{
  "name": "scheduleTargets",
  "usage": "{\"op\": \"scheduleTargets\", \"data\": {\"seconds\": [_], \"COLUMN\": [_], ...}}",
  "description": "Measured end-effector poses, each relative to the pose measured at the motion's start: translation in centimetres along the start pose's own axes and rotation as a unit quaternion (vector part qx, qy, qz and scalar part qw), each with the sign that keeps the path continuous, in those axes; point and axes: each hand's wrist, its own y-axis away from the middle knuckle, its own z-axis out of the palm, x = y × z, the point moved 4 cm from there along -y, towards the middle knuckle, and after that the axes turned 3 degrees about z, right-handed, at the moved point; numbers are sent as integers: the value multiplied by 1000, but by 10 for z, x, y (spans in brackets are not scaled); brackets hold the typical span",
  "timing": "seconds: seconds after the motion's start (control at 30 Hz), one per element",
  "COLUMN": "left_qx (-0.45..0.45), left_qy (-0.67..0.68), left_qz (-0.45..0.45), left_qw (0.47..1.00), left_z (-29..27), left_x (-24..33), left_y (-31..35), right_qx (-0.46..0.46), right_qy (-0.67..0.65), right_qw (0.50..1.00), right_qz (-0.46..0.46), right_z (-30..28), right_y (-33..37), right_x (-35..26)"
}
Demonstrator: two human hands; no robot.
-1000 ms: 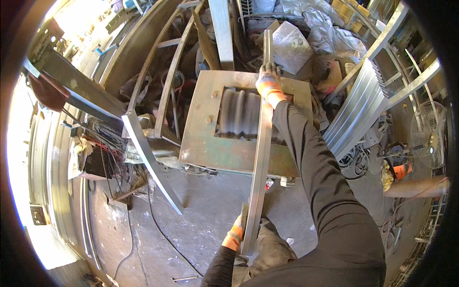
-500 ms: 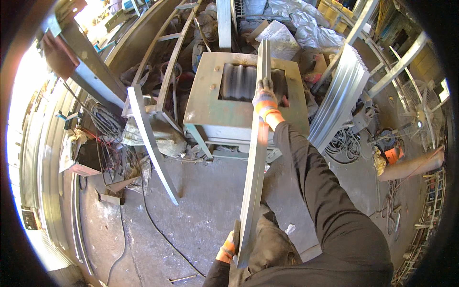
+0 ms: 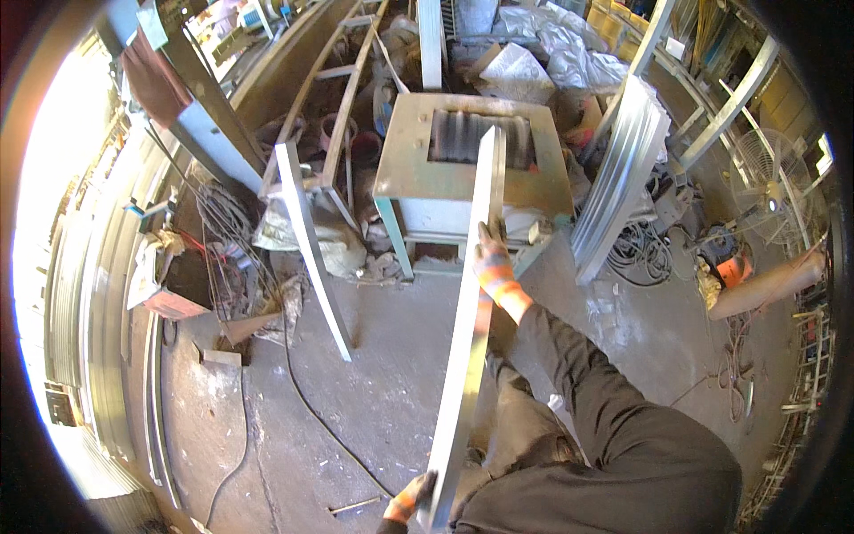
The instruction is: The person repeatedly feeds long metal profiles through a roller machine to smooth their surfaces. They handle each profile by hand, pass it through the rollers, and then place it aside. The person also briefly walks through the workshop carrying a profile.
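Observation:
A long silver metal bar [image 3: 461,356] slants from near my body up toward a boxy metal machine [image 3: 445,185]. Wrapped round its middle is my right hand [image 3: 498,264], in a dark glove with an orange cuff. Down at the near end, my left hand [image 3: 412,498] grips the bar's left edge, gloved the same way. The bar's far tip overlaps the machine's rectangular opening [image 3: 454,138], where ribbed, roller-like parts show; I cannot tell whether it touches. To the left, another silver bar [image 3: 311,249] leans up from the floor against a metal rack.
Stacked silver bars [image 3: 618,191] lean right of the machine. A standing fan [image 3: 772,182] and coiled cables [image 3: 639,254] are farther right. At left lie an open box [image 3: 173,298] and a black cable [image 3: 307,414] across the floor. A thin rod [image 3: 356,505] lies near my left hand.
The bar and my right hand have come back toward me, off the middle of the machine's top. My left hand has moved down and slightly left. The view has shifted a little.

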Motion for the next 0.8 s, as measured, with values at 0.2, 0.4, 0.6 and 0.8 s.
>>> {"op": "scheduleTargets", "data": {"seconds": [0.2, 0.4, 0.6, 0.8], "left_qx": [127, 389, 444, 428], "left_qy": [-31, -279, -358, -364], "left_qz": [27, 64, 123, 123], "left_qw": [991, 876, 812, 818], "left_z": [-37, -11, -12, -9], "left_x": [235, 496, 628, 633], "left_y": [-7, -182, -353, -372], "right_qx": [108, -13, 40, 88], "right_qy": [-260, 101, 171, 171], "right_qw": [960, 995, 982, 981], "right_qz": [5, 15, 63, 20], "right_z": [-23, 19, 32, 35], "right_y": [-131, -375, -574, -582], "right_x": [43, 36, 90, 124]}}
